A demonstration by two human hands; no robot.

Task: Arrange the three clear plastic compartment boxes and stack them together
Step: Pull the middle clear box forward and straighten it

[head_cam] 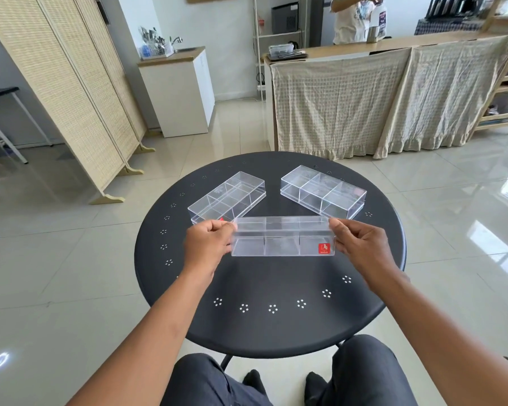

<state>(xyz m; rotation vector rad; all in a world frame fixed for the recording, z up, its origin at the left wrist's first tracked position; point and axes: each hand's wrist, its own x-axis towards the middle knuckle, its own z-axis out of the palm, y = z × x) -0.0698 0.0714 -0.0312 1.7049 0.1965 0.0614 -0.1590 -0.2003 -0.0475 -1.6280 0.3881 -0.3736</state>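
Three clear plastic compartment boxes are over a round black table (270, 326). The nearest box (282, 237), with a red sticker at its front right corner, is held level between both hands. My left hand (207, 246) grips its left end and my right hand (361, 244) grips its right end. A second box (228, 197) lies on the table at the back left, angled, just behind my left hand. The third box (323, 191) lies at the back right, angled the other way, apart from the others.
The table's near half (276, 282) is bare metal with punched hole patterns near the rim. My knees (361, 373) are under the front edge. Beyond are a folding screen (79, 92), a white cabinet (182, 95), a cloth-draped counter (364, 101) and a person (355, 19) behind it.
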